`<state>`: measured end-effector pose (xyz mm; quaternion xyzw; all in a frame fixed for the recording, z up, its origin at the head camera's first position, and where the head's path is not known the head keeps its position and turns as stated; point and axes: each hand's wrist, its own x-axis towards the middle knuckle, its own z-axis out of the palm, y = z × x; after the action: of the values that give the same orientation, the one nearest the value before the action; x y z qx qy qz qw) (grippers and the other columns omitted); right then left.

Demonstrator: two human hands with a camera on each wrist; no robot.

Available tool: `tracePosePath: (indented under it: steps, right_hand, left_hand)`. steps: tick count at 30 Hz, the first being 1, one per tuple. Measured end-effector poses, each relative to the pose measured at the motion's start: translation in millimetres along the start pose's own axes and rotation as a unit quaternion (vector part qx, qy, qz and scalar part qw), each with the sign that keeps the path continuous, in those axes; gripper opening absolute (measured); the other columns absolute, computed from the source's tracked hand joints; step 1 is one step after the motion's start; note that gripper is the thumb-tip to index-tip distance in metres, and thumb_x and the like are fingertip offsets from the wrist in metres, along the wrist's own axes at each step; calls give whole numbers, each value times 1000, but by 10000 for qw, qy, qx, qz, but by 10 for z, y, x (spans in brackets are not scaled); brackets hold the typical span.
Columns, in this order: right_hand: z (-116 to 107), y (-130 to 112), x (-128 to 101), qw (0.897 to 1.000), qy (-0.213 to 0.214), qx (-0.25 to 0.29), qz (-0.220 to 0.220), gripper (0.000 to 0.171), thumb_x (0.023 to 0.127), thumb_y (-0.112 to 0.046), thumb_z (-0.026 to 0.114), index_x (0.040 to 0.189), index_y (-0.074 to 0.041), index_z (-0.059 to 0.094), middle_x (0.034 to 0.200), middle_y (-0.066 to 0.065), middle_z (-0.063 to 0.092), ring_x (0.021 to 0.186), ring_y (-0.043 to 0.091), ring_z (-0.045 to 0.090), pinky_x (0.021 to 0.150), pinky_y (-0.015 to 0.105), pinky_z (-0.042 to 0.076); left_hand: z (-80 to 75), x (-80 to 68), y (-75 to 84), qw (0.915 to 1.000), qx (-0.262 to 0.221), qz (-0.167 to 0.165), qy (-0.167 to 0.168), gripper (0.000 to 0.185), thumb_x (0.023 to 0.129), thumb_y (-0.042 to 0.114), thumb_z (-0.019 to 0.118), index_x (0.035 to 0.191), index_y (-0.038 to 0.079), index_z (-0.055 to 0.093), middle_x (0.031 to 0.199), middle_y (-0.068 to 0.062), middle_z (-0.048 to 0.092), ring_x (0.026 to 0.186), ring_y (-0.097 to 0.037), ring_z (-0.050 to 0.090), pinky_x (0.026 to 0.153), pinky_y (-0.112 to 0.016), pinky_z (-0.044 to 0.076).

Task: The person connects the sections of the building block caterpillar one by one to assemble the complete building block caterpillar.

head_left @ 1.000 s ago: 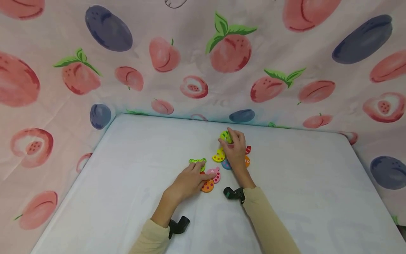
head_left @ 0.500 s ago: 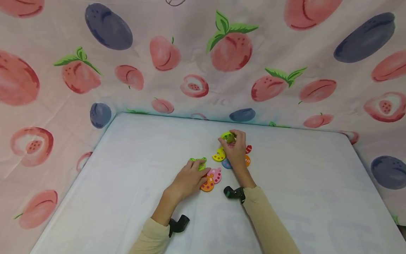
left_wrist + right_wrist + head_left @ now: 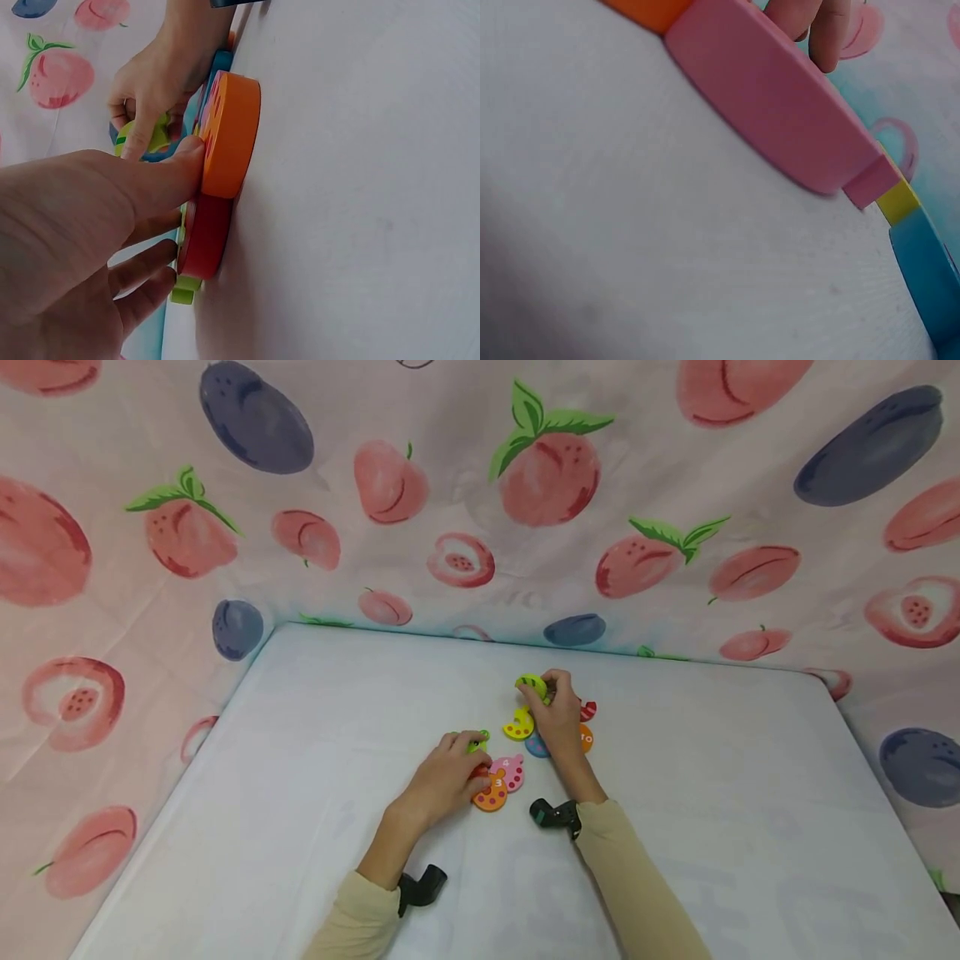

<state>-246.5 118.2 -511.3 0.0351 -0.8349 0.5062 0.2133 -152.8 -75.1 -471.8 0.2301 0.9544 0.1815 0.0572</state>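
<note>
In the head view my right hand (image 3: 557, 714) pinches a light green puzzle piece (image 3: 531, 685) with dark stripes between thumb and fingers, slightly tilted. Below it lie a yellow spotted puzzle piece (image 3: 519, 724) and a blue one (image 3: 537, 745), partly under the hand. My left hand (image 3: 442, 777) rests on the linked group at left: an orange spotted piece (image 3: 491, 795) marked 3, a pink piece (image 3: 508, 772) marked 4, and a green head piece (image 3: 480, 742). In the left wrist view its thumb touches the orange piece, its fingers beside a red piece (image 3: 206, 238).
At the right of my right hand lie a red striped piece (image 3: 588, 710) and an orange piece (image 3: 587, 738). The white table (image 3: 712, 793) meets a fruit-print cloth (image 3: 465, 477) at its back edge. Black wrist cameras sit on both forearms.
The green piece has turned in my right hand and tilted. My left fingers have drawn back from the pink piece, uncovering its number, and now cover more of the green head piece.
</note>
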Motion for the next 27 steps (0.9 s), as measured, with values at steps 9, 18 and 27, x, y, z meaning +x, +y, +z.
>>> tracePosePath:
  steps: [9,18,27]
  right_hand:
    - [14,7,-4,9999,39,-25,-117,42,85,-34,64,109,-4,47,94,11,58,79,19,49,70,23,43]
    - [-101,-136,-186,9939,310,-272,-1025,32,90,-21,59,121,-15,59,97,9,59,81,16,50,67,15,40]
    - [-251,-401,-729,9893,-1411,-357,104,37,96,-24,47,132,-23,50,106,4,58,103,21,53,89,39,47]
  left_hand:
    - [-5,-9,-53,9999,-20,52,-96,31,86,38,61,114,25,61,140,0,40,128,-20,35,104,-36,40]
    - [14,-11,-32,9997,-61,211,-115,29,86,38,61,111,22,62,139,-4,42,127,-23,36,104,-38,40]
    - [3,-3,-19,9995,181,216,130,26,86,35,62,107,20,63,138,-4,45,126,-23,40,104,-40,39]
